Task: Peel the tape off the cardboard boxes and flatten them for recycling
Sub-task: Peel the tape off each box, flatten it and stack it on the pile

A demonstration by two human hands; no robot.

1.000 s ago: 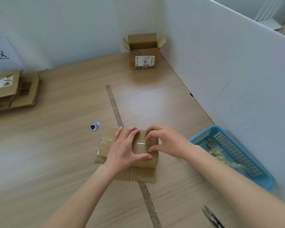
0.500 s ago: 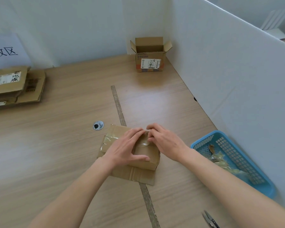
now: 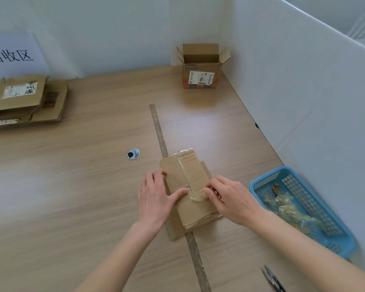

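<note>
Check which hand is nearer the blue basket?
Right. The right hand picks at tape on the cardboard box, just left of the blue basket. The left hand presses the box's far side, further away.

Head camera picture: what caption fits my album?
Two hands, left and right, work clear tape off a cardboard box.

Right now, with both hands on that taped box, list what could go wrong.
1. The tape looks crumpled where the right hand picks at it; it may tear, leaving the long strip stuck along the box.
2. The left hand only presses one edge, so a hard pull could slide or lift the box.
3. The snips lie near the right forearm, where a backward pull might knock them.
</note>
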